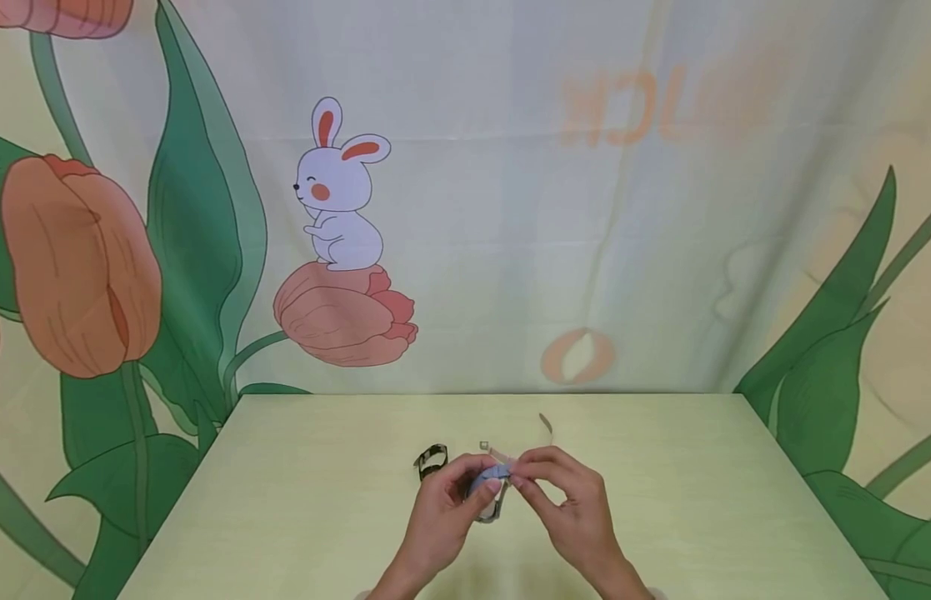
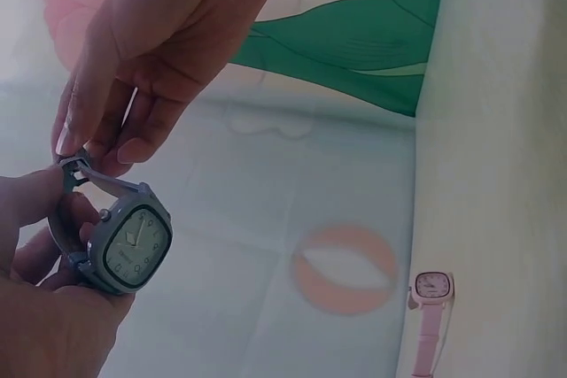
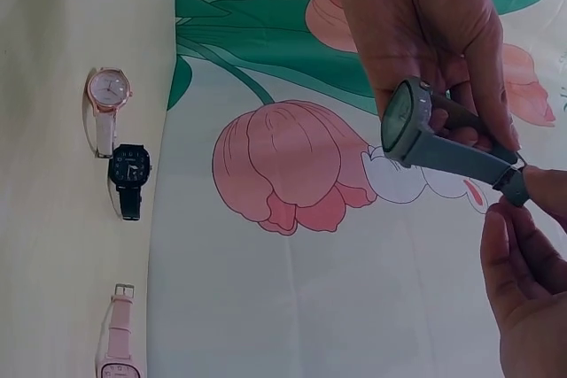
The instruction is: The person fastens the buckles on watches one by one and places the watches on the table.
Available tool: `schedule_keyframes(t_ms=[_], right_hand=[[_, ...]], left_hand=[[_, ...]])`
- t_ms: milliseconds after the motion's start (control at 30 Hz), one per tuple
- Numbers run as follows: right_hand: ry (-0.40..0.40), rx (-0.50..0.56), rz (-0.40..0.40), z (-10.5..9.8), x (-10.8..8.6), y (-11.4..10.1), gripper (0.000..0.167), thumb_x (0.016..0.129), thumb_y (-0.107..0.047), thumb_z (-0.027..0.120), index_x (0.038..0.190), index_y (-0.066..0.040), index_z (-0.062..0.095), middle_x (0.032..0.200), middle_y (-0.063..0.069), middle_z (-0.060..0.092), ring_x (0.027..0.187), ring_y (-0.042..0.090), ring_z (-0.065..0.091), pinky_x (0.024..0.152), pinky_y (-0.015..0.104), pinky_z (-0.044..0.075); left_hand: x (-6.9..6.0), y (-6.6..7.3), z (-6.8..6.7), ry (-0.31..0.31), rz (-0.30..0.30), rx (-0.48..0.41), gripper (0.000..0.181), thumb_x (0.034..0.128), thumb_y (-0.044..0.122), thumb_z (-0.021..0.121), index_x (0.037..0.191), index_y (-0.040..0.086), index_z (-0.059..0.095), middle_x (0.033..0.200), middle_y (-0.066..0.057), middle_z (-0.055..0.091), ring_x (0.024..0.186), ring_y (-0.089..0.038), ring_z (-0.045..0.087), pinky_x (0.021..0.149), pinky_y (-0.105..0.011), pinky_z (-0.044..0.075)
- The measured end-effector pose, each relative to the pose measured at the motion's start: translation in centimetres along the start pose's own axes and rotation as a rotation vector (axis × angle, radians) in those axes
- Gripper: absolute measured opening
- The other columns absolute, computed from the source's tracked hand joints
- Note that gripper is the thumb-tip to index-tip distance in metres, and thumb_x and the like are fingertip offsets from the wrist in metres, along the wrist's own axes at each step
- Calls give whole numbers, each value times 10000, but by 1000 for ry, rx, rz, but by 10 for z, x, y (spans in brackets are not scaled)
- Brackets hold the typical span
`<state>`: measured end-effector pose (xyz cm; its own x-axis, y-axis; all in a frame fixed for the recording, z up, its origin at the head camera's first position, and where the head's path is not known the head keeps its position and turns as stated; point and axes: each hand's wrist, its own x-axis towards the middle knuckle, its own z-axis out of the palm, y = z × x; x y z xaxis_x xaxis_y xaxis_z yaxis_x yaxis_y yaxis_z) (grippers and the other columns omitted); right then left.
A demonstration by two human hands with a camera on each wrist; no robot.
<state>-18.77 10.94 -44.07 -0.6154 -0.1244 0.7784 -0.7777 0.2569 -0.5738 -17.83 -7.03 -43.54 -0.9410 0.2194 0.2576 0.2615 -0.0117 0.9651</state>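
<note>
A grey-blue wristwatch (image 1: pixel 486 493) with a squarish case is held between both hands above the table. My left hand (image 1: pixel 441 510) grips it by the case and band, with the dial (image 2: pixel 137 247) facing outward in the left wrist view. With thumb and fingers, my right hand (image 1: pixel 576 504) pinches the strap beside the metal buckle (image 2: pixel 74 164). In the right wrist view the strap (image 3: pixel 465 161) runs from the case to those fingertips. The two strap ends meet at the buckle, but fingers cover part of it, so how far it is threaded cannot be told.
On the table (image 1: pixel 300 500) lie a black square watch (image 1: pixel 432 458), a pink watch (image 2: pixel 432 289) and a round rose-gold watch (image 3: pixel 108 90) with a pale strap. A printed curtain (image 1: pixel 465 208) hangs behind the table's far edge.
</note>
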Motion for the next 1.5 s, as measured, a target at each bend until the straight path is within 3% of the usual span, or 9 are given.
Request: schedule_keyframes(t_ms=[100, 367, 600, 867, 1100, 1167, 1333, 1500], right_hand=[[-12, 0, -4, 1, 1, -2, 272, 788, 106, 739, 962, -104, 732, 941, 72, 696, 851, 134, 669, 801, 149, 526], [10, 121, 50, 6, -1, -6, 297, 816, 133, 700, 1048, -51, 673, 956, 104, 696, 849, 113, 669, 789, 196, 563], [56, 89, 1, 7, -2, -5, 185, 827, 73, 722, 966, -49, 721, 918, 122, 711, 845, 182, 688, 802, 178, 552], [18, 17, -24, 8, -2, -1, 220, 782, 103, 741, 907, -78, 738, 909, 99, 706, 830, 194, 688, 812, 146, 525], [13, 130, 59, 10, -5, -3, 257, 806, 149, 699, 1025, 17, 680, 937, 171, 690, 840, 129, 673, 802, 183, 555], [28, 150, 70, 11, -5, -3, 273, 812, 157, 687, 1037, 3, 683, 947, 167, 696, 870, 111, 674, 804, 191, 559], [66, 137, 19, 12, -4, -3, 310, 794, 194, 675, 1013, -20, 721, 945, 162, 706, 911, 95, 681, 798, 184, 558], [67, 52, -30, 11, -4, -1, 195, 805, 108, 719, 949, -21, 749, 911, 137, 713, 851, 176, 697, 809, 141, 528]], left_hand=[[0, 0, 0, 5, 8, -4, 197, 954, 168, 648, 1107, 46, 670, 1081, -150, 664, 901, -113, 605, 800, -212, 516], [-1, 0, 1, 11, 14, -28, 187, 955, 150, 643, 1097, 31, 670, 1103, -160, 662, 940, -90, 630, 817, -211, 524], [-1, -1, 2, 16, 38, -31, 177, 955, 138, 643, 1085, 20, 666, 1079, -155, 659, 936, -86, 629, 817, -208, 525], [-2, -2, 1, 27, 18, -23, 186, 952, 140, 647, 1097, 24, 663, 1083, -169, 658, 926, -135, 622, 812, -208, 524], [-1, -1, 2, 43, -14, -59, 206, 948, 159, 656, 1098, 18, 661, 1112, -161, 655, 955, -120, 634, 816, -197, 528], [-1, -1, 3, 48, -21, -72, 207, 945, 156, 660, 1097, 16, 662, 1109, -159, 652, 963, -153, 635, 807, -197, 531], [-1, -1, 5, 56, -25, -84, 197, 939, 128, 663, 1100, 14, 666, 1116, -165, 654, 984, -191, 637, 810, -202, 536], [-1, -2, 5, 53, -29, -73, 214, 941, 151, 665, 1107, 17, 665, 1116, -166, 656, 968, -128, 639, 821, -194, 535]])
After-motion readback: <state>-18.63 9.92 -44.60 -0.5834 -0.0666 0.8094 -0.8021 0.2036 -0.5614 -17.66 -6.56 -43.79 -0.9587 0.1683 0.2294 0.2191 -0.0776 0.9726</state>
